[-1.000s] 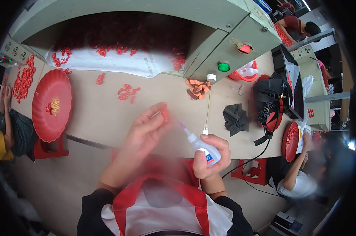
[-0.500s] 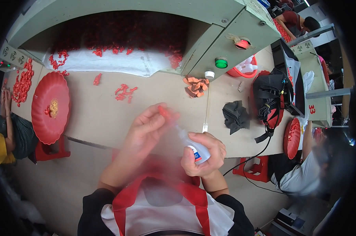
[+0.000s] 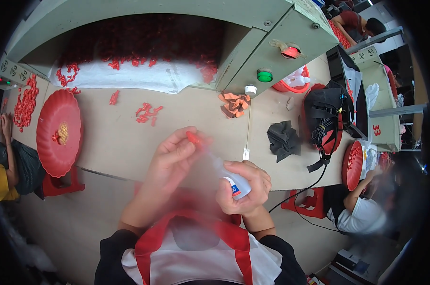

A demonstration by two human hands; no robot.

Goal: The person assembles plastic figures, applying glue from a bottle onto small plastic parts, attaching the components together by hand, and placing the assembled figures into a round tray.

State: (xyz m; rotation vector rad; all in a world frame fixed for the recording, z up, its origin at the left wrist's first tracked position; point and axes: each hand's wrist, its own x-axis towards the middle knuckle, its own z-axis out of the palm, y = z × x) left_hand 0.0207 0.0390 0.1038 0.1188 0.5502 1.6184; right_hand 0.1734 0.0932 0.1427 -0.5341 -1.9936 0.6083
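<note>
My left hand (image 3: 173,154) pinches a small red piece (image 3: 194,139) between thumb and fingertips, above the near part of the table. Its exact kind is blurred, though it resembles the small red figures lying about. In my right hand (image 3: 248,186) is a translucent squeeze bottle (image 3: 237,183) with a white and blue label, tilted with its nozzle toward the red piece. A hazy smear hides the nozzle tip, so I cannot tell whether it touches the piece. Several loose red figures (image 3: 146,114) lie on the table beyond my left hand.
Ahead stands a pale green machine (image 3: 243,66) with red figures on white cloth inside. A red scalloped tray (image 3: 58,152) is at left. Orange and brown scraps (image 3: 235,104), a dark cloth (image 3: 284,139), a black bag (image 3: 325,109) and a red basket (image 3: 298,85) lie rightward. Other people work on both sides.
The left fingers have shifted slightly around the red piece, while the bottle stays nearly in place. At right, another person's arm has moved toward the red tray.
</note>
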